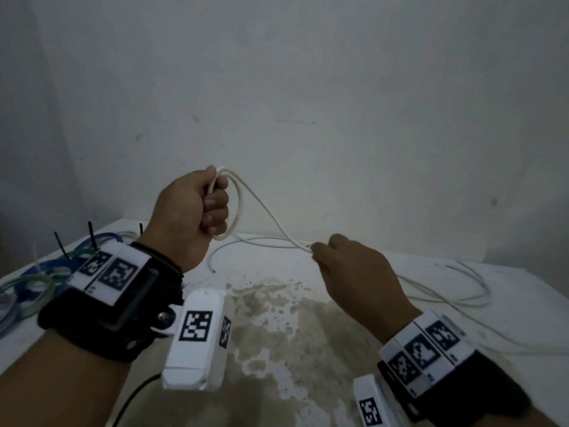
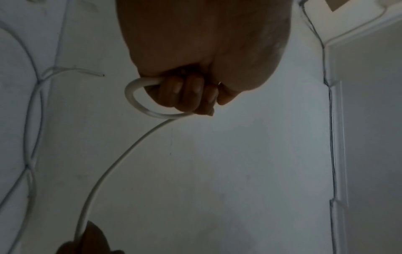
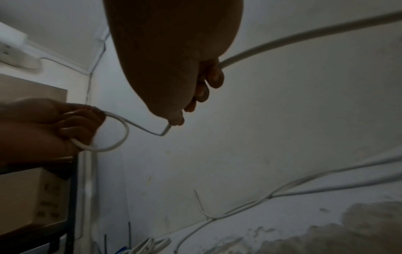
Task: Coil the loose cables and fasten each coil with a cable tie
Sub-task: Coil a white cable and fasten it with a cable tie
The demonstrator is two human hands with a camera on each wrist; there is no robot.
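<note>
Nearest the camera, the right hand (image 1: 354, 266) was held low over the stained white table (image 1: 277, 318), its fingers curled around the white cable (image 1: 264, 208) and pinching it where the strand ran out toward the far side. From the right wrist view the cable left that fist in two directions: one thick run off to the right, one thin run bending back toward the other hand.

Farther out and higher, the left hand (image 1: 191, 211) was raised in a closed fist, gripping a small loop of the same white cable; the loop stuck out of the fist on the side facing the right hand, and a single strand sloped down from it to the right hand's fingers. The rest of the cable lay slack on the table, trailing off to the right and behind the hands.

At the table's left edge lay coiled blue and green cables (image 1: 40, 272) with black cable ties (image 1: 92, 234) sticking upward.
</note>
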